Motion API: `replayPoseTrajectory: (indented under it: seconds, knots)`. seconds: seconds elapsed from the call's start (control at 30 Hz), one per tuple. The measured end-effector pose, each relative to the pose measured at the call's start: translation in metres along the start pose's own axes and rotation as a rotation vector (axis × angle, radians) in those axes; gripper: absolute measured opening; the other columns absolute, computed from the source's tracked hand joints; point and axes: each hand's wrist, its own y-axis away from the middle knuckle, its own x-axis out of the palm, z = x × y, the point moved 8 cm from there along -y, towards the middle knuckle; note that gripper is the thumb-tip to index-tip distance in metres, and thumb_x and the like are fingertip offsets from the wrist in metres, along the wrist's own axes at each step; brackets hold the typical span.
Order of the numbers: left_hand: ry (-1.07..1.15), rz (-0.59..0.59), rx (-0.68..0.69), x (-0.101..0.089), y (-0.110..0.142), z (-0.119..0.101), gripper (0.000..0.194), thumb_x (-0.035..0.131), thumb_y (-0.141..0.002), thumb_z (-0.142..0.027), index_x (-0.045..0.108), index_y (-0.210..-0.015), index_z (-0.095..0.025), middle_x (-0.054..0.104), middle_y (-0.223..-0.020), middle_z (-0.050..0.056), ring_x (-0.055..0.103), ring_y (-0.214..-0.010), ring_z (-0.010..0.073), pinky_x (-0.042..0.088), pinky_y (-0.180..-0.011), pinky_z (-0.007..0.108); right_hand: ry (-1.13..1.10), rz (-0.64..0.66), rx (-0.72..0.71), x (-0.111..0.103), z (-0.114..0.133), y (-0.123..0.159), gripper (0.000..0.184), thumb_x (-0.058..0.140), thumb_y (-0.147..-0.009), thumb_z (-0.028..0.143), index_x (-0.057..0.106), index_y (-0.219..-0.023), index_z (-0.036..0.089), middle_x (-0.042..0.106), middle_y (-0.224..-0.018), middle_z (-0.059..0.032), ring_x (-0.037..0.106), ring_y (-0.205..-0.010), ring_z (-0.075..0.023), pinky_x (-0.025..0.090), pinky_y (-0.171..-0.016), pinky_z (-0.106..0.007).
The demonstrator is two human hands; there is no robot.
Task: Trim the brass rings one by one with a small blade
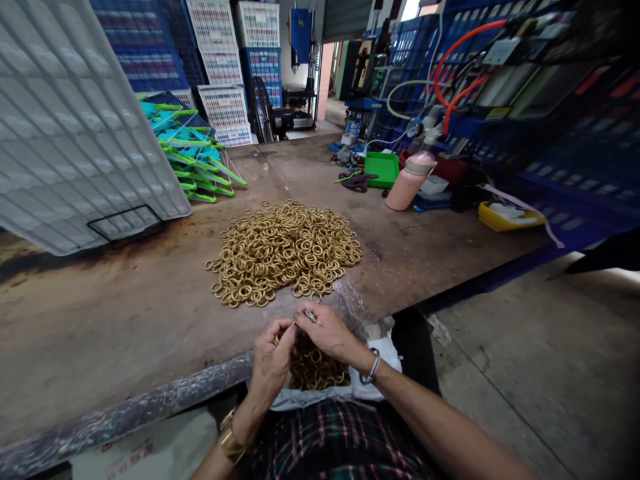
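Observation:
A broad heap of brass-coloured rings (290,250) lies on the worktable (165,313) just beyond my hands. My left hand (270,357) is closed at the table's front edge, with a ring (277,340) showing between its fingers. Beside it, fingertips nearly meeting, is my right hand (327,331), also closed. A small grey metal piece (311,316) shows at its fingers, too small to name. Below both hands, at my lap, more rings (320,373) fill an open container with a white liner (383,353). My right hand hides part of this container.
A large pale plastic crate (90,133) stands tilted at left, by bright green and blue plastic pieces (195,153). Farther right are a green tray (381,169), pink bottle (409,183), dark glove (356,180) and yellow tray (510,217). Stacked crates (220,67) stand behind.

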Motion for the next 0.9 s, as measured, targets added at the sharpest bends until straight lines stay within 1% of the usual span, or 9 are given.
replayPoseTrajectory:
  seconds: [0.1,0.17,0.23,0.3,0.43,0.53,0.73,0.83,0.9]
  knots:
    - [0.234,0.101,-0.213,0.011,0.005,0.015,0.029,0.058,-0.072,-0.046,0.054,-0.077,-0.018,0.049,-0.056,-0.006,0.042,-0.042,0.0054,0.025,-0.036,0.015,0.004,0.014,0.021,0.002,-0.003,0.001,0.018,0.045,-0.078,0.025,0.046,-0.062,0.018,0.039,-0.052,0.0069,0.034,-0.051,-0.0079,0.025,-0.049,-0.020]
    - [0.331,0.132,-0.251,0.015,0.007,0.016,0.029,0.061,-0.070,-0.044,0.051,-0.076,-0.017,0.050,-0.058,-0.005,0.043,-0.042,0.0044,0.024,-0.036,0.014,-0.029,0.034,0.020,0.003,-0.005,0.001,0.018,0.043,-0.080,0.025,0.048,-0.064,0.017,0.044,-0.054,0.0058,0.038,-0.052,-0.0082,0.027,-0.050,-0.020]
    - [0.363,0.133,-0.244,0.016,0.007,0.014,0.030,0.063,-0.068,-0.043,0.051,-0.075,-0.017,0.050,-0.057,-0.006,0.043,-0.042,0.0039,0.023,-0.035,0.013,-0.057,0.025,0.020,0.002,-0.007,0.001,0.019,0.039,-0.082,0.024,0.050,-0.068,0.017,0.049,-0.058,0.0039,0.043,-0.055,-0.0088,0.031,-0.053,-0.020]
    - [0.358,0.113,-0.236,0.014,0.007,0.013,0.031,0.064,-0.067,-0.044,0.051,-0.075,-0.017,0.050,-0.055,-0.006,0.042,-0.041,0.0038,0.023,-0.034,0.013,0.003,-0.005,-0.007,-0.001,-0.007,0.003,0.020,0.036,-0.084,0.024,0.051,-0.072,0.017,0.052,-0.061,0.0022,0.046,-0.057,-0.0095,0.032,-0.055,-0.020]
    - [0.299,0.073,-0.226,0.011,0.006,0.016,0.033,0.064,-0.067,-0.046,0.050,-0.074,-0.017,0.050,-0.055,-0.006,0.042,-0.041,0.0038,0.024,-0.034,0.013,0.321,0.059,-0.146,0.006,-0.002,0.010,0.014,0.040,-0.081,0.019,0.052,-0.076,0.017,0.053,-0.062,0.0010,0.045,-0.056,-0.0106,0.028,-0.055,-0.022]
    - [0.244,0.076,-0.174,0.010,0.005,0.016,0.031,0.060,-0.071,-0.047,0.050,-0.075,-0.017,0.050,-0.055,-0.006,0.043,-0.041,0.0042,0.027,-0.035,0.013,0.525,0.103,-0.181,0.012,-0.004,0.016,0.014,0.042,-0.076,0.015,0.055,-0.082,0.017,0.056,-0.063,-0.0004,0.046,-0.056,-0.0119,0.025,-0.054,-0.024]
    - [0.139,0.072,-0.107,0.008,0.006,0.014,0.030,0.056,-0.074,-0.046,0.050,-0.074,-0.017,0.051,-0.055,-0.006,0.044,-0.041,0.0048,0.029,-0.036,0.014,0.711,0.166,-0.141,0.019,-0.006,0.017,0.024,0.040,-0.076,0.017,0.054,-0.095,0.015,0.063,-0.074,-0.0057,0.055,-0.064,-0.0162,0.027,-0.057,-0.025]
    - [0.127,0.054,-0.101,0.006,0.010,0.010,0.031,0.057,-0.073,-0.047,0.049,-0.071,-0.017,0.050,-0.053,-0.006,0.042,-0.040,0.0045,0.028,-0.036,0.014,0.779,0.188,-0.096,0.021,-0.010,0.015,0.026,0.040,-0.076,0.016,0.053,-0.099,0.015,0.065,-0.079,-0.0080,0.057,-0.067,-0.0183,0.030,-0.058,-0.026]
    - [0.135,0.078,-0.111,0.008,0.016,0.007,0.032,0.057,-0.073,-0.048,0.048,-0.069,-0.017,0.049,-0.052,-0.006,0.041,-0.039,0.0043,0.028,-0.036,0.014,0.823,0.178,-0.049,0.017,-0.014,0.013,0.028,0.039,-0.076,0.015,0.052,-0.101,0.015,0.065,-0.080,-0.0091,0.059,-0.068,-0.0191,0.030,-0.058,-0.026]
